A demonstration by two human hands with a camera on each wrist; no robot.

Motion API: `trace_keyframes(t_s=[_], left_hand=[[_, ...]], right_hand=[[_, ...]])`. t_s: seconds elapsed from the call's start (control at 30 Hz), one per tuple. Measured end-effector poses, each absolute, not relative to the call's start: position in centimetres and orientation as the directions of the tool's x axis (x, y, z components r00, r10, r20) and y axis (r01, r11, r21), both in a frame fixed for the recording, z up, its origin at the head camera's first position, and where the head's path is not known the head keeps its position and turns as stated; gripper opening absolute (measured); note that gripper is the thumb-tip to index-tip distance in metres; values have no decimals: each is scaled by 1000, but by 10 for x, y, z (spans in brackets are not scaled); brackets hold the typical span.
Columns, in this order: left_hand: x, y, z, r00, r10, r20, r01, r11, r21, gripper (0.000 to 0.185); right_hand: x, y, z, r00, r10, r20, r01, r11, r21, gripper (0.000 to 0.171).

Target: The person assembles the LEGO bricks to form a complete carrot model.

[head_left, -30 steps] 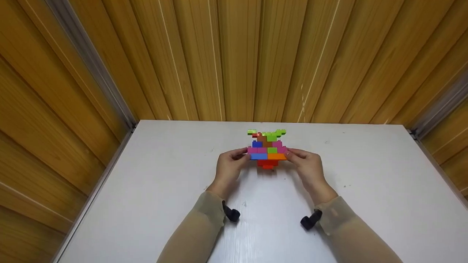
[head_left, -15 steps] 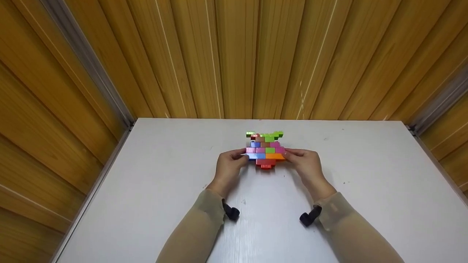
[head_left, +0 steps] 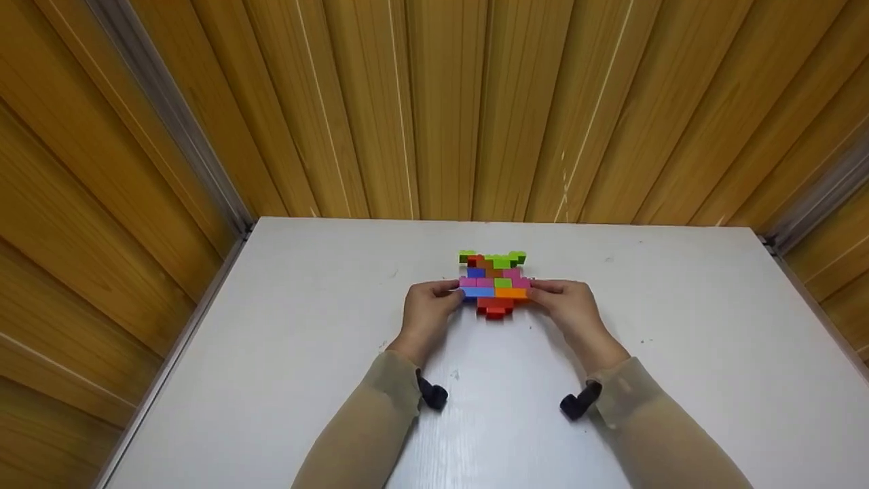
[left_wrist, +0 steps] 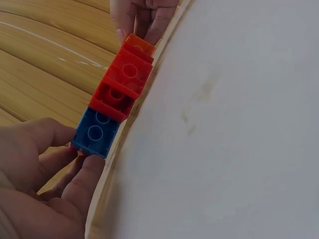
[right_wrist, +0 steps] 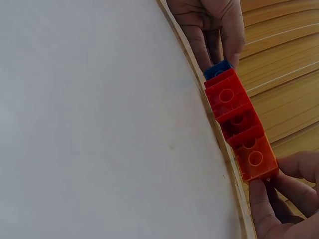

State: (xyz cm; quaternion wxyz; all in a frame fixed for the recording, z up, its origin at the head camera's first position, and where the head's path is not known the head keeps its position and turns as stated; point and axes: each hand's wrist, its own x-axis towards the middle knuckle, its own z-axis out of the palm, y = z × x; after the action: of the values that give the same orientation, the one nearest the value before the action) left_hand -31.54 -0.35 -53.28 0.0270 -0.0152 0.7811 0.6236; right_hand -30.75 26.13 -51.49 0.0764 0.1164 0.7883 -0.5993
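Wooden walls [head_left: 434, 102] made of yellow-brown boards stand all around. In front of them is a white surface [head_left: 305, 353]. It is flat and wide, with a few small marks on it.

Two arms in tan sleeves [head_left: 370, 421] reach over the surface from the near side. A small black thing sits at each wrist.

The left hand [head_left: 426, 314] and the right hand [head_left: 574, 309] meet in the middle of the surface, toward the far side. Between them is a block model [head_left: 494, 282] made of many little bricks. It has green bricks on top, then brown, blue and pink ones, then a blue and an orange one, and red ones at the bottom.

The left hand's grip is narrow and pinches the blue brick [left_wrist: 95, 132] at the left end. The right hand's grip is narrow too and pinches the orange brick [right_wrist: 255, 158] at the right end. The red bricks [left_wrist: 122, 84] sit between the two hands, just above the surface.
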Motion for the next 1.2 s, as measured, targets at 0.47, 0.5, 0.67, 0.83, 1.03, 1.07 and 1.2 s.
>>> trace_keyframes(t_s=[0.47,0.5,0.67,0.83,1.03,1.07,1.2], left_hand=[[-316,1,-534,-998,4,-70,-66,273,960,27],[-315,2,-533,-997,5,-72,-67,272,960,27],[-315,2,-532,-997,15,-78,-71,275,959,28],[-312,1,-534,-995,21,-94,-85,275,958,28],[-312,0,-533,-990,14,-142,-134,250,959,29],[-311,0,-531,-988,9,-153,-146,241,960,30],[-310,-8,-526,-987,-1,-161,-157,221,963,39]], right_hand=[[-307,265,-519,-964,99,-248,266,278,-923,42],[-307,265,-520,-963,101,-248,267,276,-923,41],[-306,266,-519,-964,101,-246,265,277,-924,42],[-304,267,-521,-953,86,-292,304,265,-915,44],[-304,268,-520,-947,77,-311,320,276,-906,47],[-304,268,-520,-948,75,-308,317,272,-909,47],[-302,274,-515,-951,86,-298,310,282,-908,50]])
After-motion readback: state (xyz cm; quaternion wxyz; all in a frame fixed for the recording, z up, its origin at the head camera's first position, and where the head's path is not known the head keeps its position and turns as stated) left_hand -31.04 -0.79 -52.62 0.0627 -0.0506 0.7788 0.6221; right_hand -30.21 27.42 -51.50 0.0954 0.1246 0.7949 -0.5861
